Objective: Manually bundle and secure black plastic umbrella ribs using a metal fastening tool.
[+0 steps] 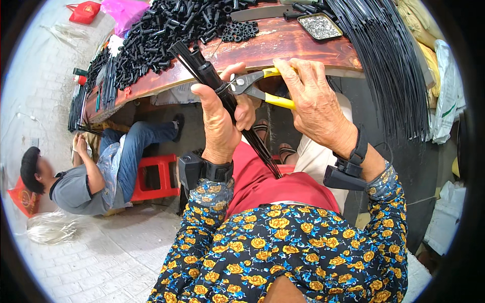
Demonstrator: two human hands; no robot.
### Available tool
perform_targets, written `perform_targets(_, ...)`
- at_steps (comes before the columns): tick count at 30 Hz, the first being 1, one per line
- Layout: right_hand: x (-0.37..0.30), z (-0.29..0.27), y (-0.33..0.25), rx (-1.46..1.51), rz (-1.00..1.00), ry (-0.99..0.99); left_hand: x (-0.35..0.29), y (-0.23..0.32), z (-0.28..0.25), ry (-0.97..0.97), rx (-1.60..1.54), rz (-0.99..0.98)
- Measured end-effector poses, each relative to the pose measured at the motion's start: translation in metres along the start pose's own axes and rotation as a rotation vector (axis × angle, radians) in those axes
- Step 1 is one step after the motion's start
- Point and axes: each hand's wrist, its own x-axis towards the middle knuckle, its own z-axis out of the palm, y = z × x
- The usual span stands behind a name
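My left hand is closed around a bundle of thin black rods with a thick black tubular piece at its upper end. The bundle slants from over the bench edge down toward my lap. My left thumb points up beside it. In my right hand is a pair of pliers with yellow handles, the fingers wrapped round the grips. The pliers' jaws meet the bundle just below the tubular piece. Whether they pinch anything there cannot be made out.
A reddish wooden bench carries a heap of black tubular parts, small black rings and a tray of small metal pieces. Long black rods hang off its right side. At left, a seated co-worker handles rods near a red stool.
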Motion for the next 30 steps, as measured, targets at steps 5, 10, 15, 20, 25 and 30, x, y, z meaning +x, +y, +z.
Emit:
perform_targets(5, -0.002, 0.002, 0.001, 0.062, 0.012, -0.012, 0.002, 0.001, 0.002, -0.008, -0.019, -0.010)
perform_targets(10, -0.003, -0.007, -0.007, 0.098, 0.082, -0.072, 0.004, 0.001, 0.002, -0.006, -0.049, -0.013)
perform_targets(15, -0.002, -0.006, -0.005, 0.028, 0.049, -0.021, 0.006, -0.002, -0.001, -0.029, -0.080, -0.019)
perform_targets(20, 0.000, -0.010, -0.005, -0.056, 0.047, -0.005, 0.005, -0.001, 0.001, -0.023, -0.059, -0.018)
perform_targets(25, 0.003, -0.013, -0.004, -0.088, 0.024, 0.005, 0.006, 0.000, 0.002, -0.029, -0.049, -0.010)
perform_targets(30, 0.003, -0.016, 0.001, -0.172, -0.002, -0.036, 0.007, 0.000, 0.002, -0.023, -0.046, -0.022)
